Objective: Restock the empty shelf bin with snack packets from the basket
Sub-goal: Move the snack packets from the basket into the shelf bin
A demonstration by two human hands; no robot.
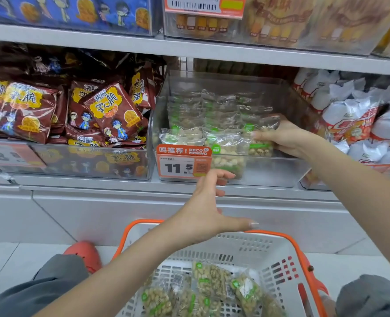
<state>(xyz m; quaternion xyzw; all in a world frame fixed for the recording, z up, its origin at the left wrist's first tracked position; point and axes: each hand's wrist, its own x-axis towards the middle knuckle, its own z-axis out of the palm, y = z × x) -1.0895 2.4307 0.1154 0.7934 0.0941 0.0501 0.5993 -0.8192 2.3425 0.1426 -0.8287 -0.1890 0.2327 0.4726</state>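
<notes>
In the head view, the right hand [278, 138] pinches a snack packet [259, 143] inside the clear shelf bin [269, 172], beside rows already placed. The left hand [209, 209] hovers with spread fingers and holds nothing. More packets [210, 282] lie in the basket [278, 259] below. They look light, soft and slippery; I would take them at the crimped edge. The price tag [183, 163] and the bin's front wall stand in the way.

Glossy clear plastic bin [267, 172], packets [226, 145]
</notes>
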